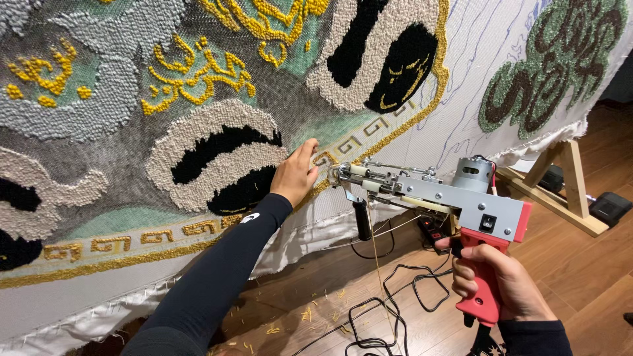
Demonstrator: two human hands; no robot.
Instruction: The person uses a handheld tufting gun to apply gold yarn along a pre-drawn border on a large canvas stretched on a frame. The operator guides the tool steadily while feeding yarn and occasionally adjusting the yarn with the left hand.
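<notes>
Tufting gun [435, 191] sat in the right hand [491, 277], fingers clamped round its red grip, its needle end close to the cloth [475, 79] near the frame's lower edge, beside a gold key border [343, 148]. The left hand [295, 175] lay flat on the tufted pile just beside the needle, fingers together and holding nothing.

Risk, as I judged it: the left fingertips rested very near the needle, so a slip of the gun could catch them. Gold yarn [376, 264] hung slack from the gun toward the floor and could snag on the black cable [395, 296] coiled below. A tilted gun could tear the cloth.

Whether the needle touched the cloth was hard to tell, perhaps just short of it. The trigger finger was hidden behind the grip. The wooden frame leg [567, 184] showed only partly, and the rug ran past the picture on the left and at the top.
</notes>
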